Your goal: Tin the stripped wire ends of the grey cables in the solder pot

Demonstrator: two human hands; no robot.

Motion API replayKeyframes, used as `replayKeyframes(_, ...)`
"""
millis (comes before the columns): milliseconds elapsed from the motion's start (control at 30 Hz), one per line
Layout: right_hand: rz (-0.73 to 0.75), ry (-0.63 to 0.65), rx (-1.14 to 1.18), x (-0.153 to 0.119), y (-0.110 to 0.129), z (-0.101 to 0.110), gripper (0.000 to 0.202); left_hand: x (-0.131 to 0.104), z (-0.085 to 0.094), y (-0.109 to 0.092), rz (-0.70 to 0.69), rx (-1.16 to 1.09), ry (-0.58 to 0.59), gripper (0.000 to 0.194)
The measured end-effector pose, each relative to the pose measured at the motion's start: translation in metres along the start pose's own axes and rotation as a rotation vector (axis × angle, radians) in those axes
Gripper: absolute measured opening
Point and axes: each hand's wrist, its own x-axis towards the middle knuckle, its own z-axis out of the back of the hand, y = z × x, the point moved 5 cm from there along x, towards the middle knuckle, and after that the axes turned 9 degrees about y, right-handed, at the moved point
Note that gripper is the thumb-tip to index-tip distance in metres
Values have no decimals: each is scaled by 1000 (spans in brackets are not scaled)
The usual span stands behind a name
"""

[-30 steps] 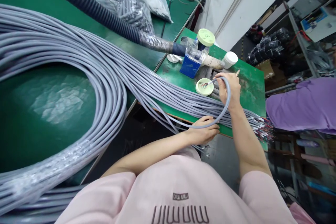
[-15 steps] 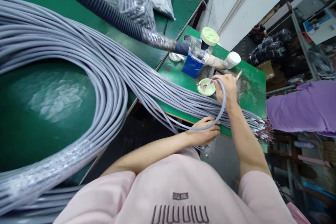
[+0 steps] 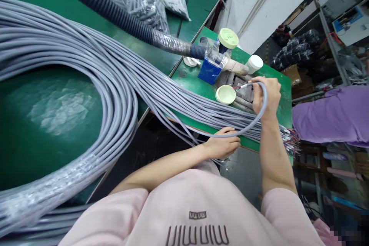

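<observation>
head: right hand [image 3: 268, 98] pinching cable [image 3: 265, 97]; left hand [image 3: 222, 146] grip unclear; hose [image 3: 171, 43] beside blue box [image 3: 209, 72]

Person wearing pale pink top [image 3: 198, 190]; bold dark lettering [image 3: 197, 235] spanning chest; small dark label [image 3: 197, 215] sitting near lettering; short sleeves [image 3: 284, 205] flanking lettering.

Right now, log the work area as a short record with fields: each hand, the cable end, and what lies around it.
Right hand: pinches one gray cable close to its end
Left hand: at the edge of the green board, with that cable passing over its fingers; grip unclear
Cable end: exposed wires by the pale dish, on its right side in the picture; contact cannot be told
Across the board: cable bundle
Beyond the dish: blue box, white tub
</observation>
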Motion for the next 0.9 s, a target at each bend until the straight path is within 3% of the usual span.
replayKeyframes(167,-73,-41,-82,-5,-35,12,29,-2,-3,1,-5,5,-19,22)
replayKeyframes(433,-117,11,-120,-1,-85,-17,28,-1,-2,1,-18,-2,-58,23)
replayKeyframes(900,-103,97,-86,10,-104,-48,27,-2,-3,1,-17,19,-42,21)
